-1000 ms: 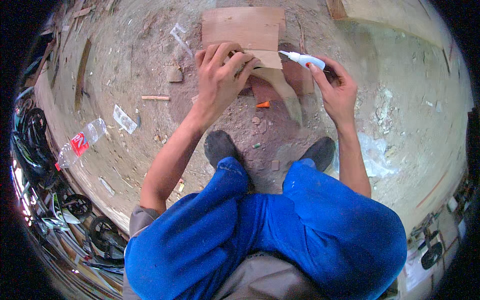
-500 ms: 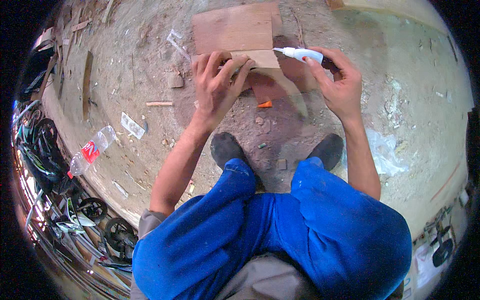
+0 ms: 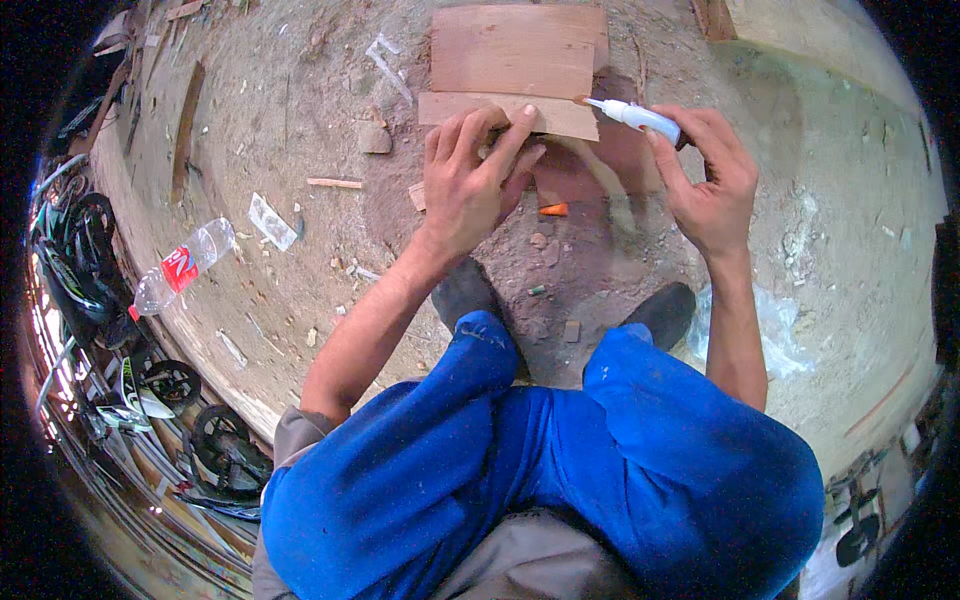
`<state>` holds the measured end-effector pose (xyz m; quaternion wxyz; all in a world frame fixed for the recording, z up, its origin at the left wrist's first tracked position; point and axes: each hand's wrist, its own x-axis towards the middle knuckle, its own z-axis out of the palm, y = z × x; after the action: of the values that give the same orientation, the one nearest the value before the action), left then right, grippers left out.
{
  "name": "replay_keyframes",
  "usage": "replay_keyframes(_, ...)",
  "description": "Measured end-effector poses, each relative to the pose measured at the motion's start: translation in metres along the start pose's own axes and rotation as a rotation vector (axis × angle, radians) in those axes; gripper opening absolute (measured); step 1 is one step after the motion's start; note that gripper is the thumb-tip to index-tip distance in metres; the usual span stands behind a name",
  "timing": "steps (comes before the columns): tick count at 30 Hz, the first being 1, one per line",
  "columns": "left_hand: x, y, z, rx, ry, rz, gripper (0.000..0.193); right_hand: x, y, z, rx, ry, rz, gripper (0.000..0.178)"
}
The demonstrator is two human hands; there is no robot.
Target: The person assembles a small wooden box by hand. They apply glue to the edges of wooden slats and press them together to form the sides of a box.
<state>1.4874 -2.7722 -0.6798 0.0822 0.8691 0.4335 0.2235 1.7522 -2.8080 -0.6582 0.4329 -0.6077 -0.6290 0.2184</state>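
Observation:
My right hand [image 3: 712, 180] grips a small white glue bottle [image 3: 645, 120] between thumb and fingers. The bottle lies nearly level, its thin nozzle pointing left at the right end of a narrow wooden strip [image 3: 570, 118]. My left hand [image 3: 468, 178] is at the strip's near edge, the index fingertip on top and the thumb lower down; the other fingers are curled and partly hidden. Just beyond the strip, along its far edge, is a flat rectangular wooden board [image 3: 512, 50]. Whether strip and board are joined cannot be seen.
An orange cap-like piece [image 3: 553, 210] lies on the dirt floor between my feet and the strip. To the left are a clear plastic bottle with a red label [image 3: 183, 268] and wood scraps [image 3: 187, 130]. A crumpled clear plastic bag [image 3: 755, 325] lies beside my right foot.
The view has shifted, so the floor and boards appear farther right. My left index finger has straightened along the strip. The glue bottle's nozzle stays near the strip's right end.

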Motion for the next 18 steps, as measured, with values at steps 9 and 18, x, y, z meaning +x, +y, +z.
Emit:
replay_keyframes(9, -0.007, 0.004, -0.006, 0.011, -0.015, 0.011, 0.050, 0.011, -0.008, 0.022, 0.019, -0.004, -0.070, 0.024)
replay_keyframes(18, -0.007, 0.003, -0.009, -0.003, -0.049, 0.016, 0.056, 0.028, -0.019, 0.041, 0.033, -0.092, -0.141, 0.022)
